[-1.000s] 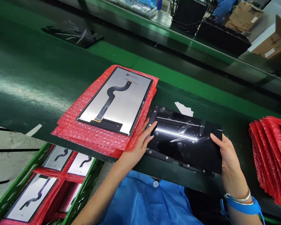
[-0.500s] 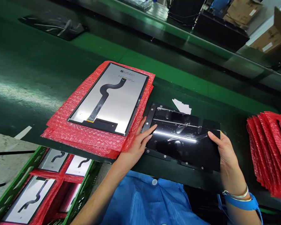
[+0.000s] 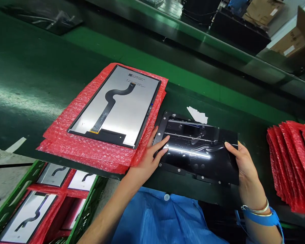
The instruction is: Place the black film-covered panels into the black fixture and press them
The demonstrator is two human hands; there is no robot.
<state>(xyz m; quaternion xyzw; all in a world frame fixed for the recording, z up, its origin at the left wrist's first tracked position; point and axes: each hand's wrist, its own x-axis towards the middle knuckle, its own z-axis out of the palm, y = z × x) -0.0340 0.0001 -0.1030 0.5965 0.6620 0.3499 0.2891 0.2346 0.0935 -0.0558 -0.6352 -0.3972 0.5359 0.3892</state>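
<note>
A glossy black display panel lies over a dark plate fixture with round metal studs along its edges. My right hand grips the panel's right end, thumb on top and fingers underneath. At the left end my left hand rests with fingers stretched out and spread, their tips touching the panel and the fixture's edge. To the left, a display panel lies silver back up with a curved black ribbon cable. Beneath it are stacked red bubble-wrap bags.
A green crate at lower left holds several silver panels in red wrap. More red bubble bags stand at the right. White paper pieces lie behind the fixture. Dark film is at upper left, cardboard boxes at upper right.
The view has shifted slightly. The black panel has moved a little against the fixture and its light reflections have changed. Both hands keep nearly the same places.
</note>
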